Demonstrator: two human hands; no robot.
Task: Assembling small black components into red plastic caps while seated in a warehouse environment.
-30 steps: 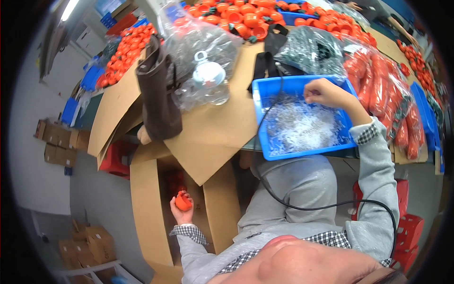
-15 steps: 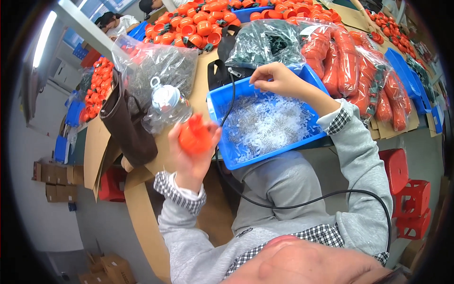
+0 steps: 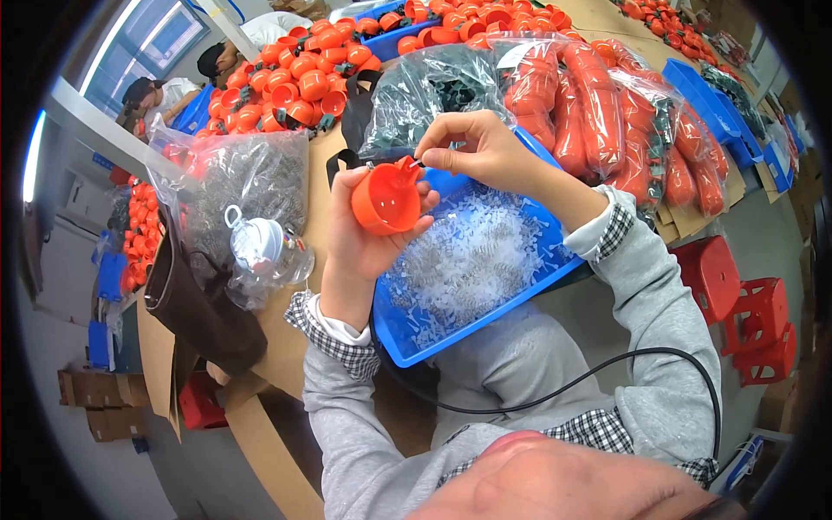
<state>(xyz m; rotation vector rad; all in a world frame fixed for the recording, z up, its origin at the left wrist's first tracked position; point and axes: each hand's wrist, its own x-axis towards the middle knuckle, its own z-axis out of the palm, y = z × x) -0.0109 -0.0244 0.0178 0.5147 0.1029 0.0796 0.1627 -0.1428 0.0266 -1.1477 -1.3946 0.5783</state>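
An orange plastic cup (image 3: 384, 206) rests in my left hand (image 3: 357, 251), its open mouth facing me and the fingers curled around it. At the cup's upper right edge, a small orange tab meets the fingertips of my right hand (image 3: 477, 149). Thumb and forefinger there are pinched together; a tiny dark tip shows at them, too small to name. Under both hands a blue bin (image 3: 416, 351) sits tilted at the table edge by my lap. Inside it lie many small white plastic pieces (image 3: 464, 260) mixed with grey metal springs.
Left of my hands stand a clear bag of springs (image 3: 260, 173), a clear bottle with a white lid (image 3: 256, 245) and a brown bag (image 3: 199, 303). Orange cups (image 3: 303, 78) are heaped behind. Bagged orange cups (image 3: 594, 108) lie right. A black cable (image 3: 537, 400) crosses my lap.
My left hand has turned the cup mouth toward me and brought it right, over the bin's edge. My right hand has met it at the cup's tab. The view has shifted.
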